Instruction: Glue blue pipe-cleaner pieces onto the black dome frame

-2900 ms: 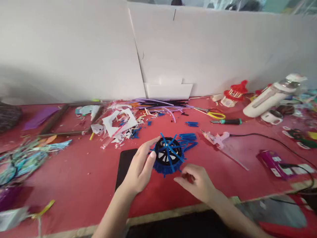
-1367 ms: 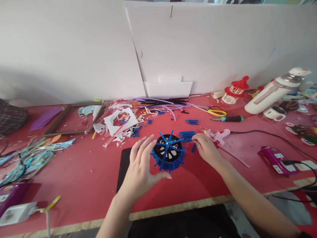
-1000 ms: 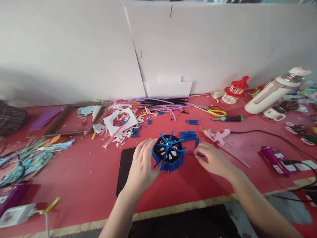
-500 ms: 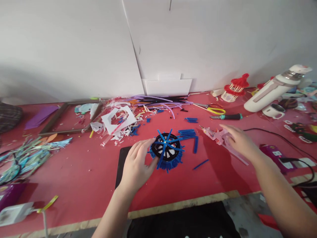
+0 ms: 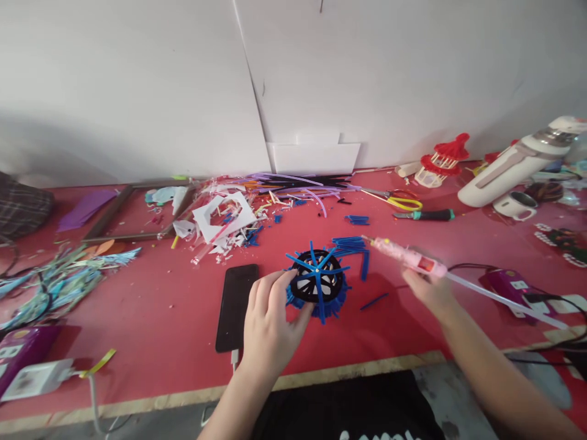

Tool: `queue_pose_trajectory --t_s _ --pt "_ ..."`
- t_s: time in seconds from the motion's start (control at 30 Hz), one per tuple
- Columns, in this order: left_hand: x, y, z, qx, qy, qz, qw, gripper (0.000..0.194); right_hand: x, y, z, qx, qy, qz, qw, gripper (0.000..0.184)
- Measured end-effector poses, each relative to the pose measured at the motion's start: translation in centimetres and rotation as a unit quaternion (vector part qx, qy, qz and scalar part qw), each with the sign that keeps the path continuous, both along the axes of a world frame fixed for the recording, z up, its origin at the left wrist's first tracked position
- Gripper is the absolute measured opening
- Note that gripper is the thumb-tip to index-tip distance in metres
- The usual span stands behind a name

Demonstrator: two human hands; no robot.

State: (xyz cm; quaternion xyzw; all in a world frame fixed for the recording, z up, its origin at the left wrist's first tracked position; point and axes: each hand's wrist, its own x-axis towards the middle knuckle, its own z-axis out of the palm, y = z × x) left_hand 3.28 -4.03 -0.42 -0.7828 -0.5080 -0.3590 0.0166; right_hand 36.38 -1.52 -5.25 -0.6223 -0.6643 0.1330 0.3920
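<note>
My left hand grips the left side of a round black-and-blue pipe cleaner piece, thumb in front and fingers behind. Blue strips fan out from a pale dot at its top, and a blue fringe rings its base. In my right hand is a pink hot glue gun, its nozzle pointing left and a long clear glue stick sticking out of its back. Cut blue pipe cleaner pieces lie between the round piece and the nozzle. One loose blue strip rests nearer me.
Left of my left hand lies a black phone on a cable. Behind are paper scraps, purple and black pipe cleaners, scissors and a craft knife. A white bottle, a mug and a red-roofed model stand right.
My right hand has lifted the glue gun off the table and turned it to point left. The round piece has tilted slightly in my left hand, and the view has shifted.
</note>
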Motion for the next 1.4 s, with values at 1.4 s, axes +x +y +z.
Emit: queue_pose_trajectory --t_s 1.4 --pt "0.5 0.0 -1.9 -0.136 -0.126 0.053 0.981 0.050 -8.5 -1.1 1.5 0.123 0.155 0.173 0.965 0.014"
